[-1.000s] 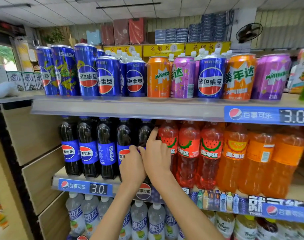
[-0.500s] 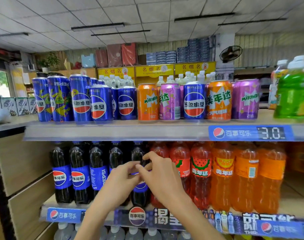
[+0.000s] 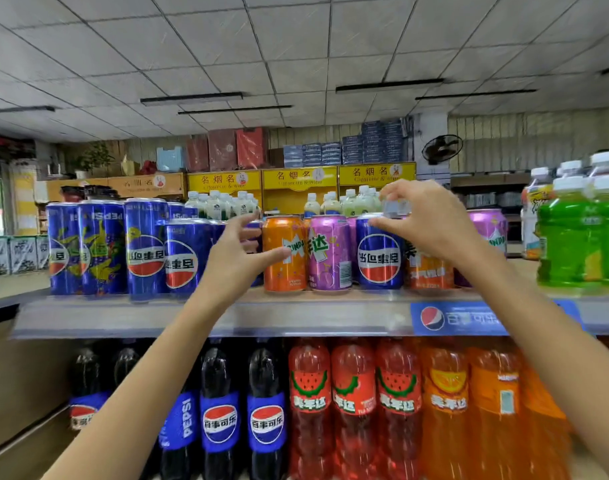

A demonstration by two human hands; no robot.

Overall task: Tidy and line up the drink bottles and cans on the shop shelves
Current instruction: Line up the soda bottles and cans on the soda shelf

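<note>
Reaching up at the top shelf (image 3: 192, 317) with both hands, person's arms coming in from the bottom of the view. Left hand (image 3: 232, 258) is in front of a blue can, fingers spread and curled, thumb stretched across toward the orange Mirinda can (image 3: 285, 252), not clamped on anything that I can make out. Right hand (image 3: 431, 223) is up at the top of the lone Pepsi can (image 3: 379, 258) in the Mirinda group, thumb and fingers apart and hooked over the rim area; can't tell if it's really touching, it's a bit blurry there.

Counting the front row of cans, left to right: four blue Pepsi cans in clear view (three tall, one shorter), a fifth mostly hidden behind the left hand, then one orange, one purple Mirinda can (image 3: 329, 252), the lone Pepsi, another orange can (image 3: 429, 271) half covered by the right hand, and one more purple can (image 3: 488, 230) at the end. More blue cans sit behind, can't count those. A bunch of white-capped bottles (image 3: 223, 204) stands further back, too crowded to count.

Far right of the same shelf: green drink bottles (image 3: 573, 244), at least two in front.

Shelf below: dark Pepsi bottles (image 3: 266, 420), I count five or so, some behind the left arm, then three red watermelon bottles (image 3: 353, 400), then at least two orange bottles (image 3: 445, 403) before the right arm cuts across
</note>
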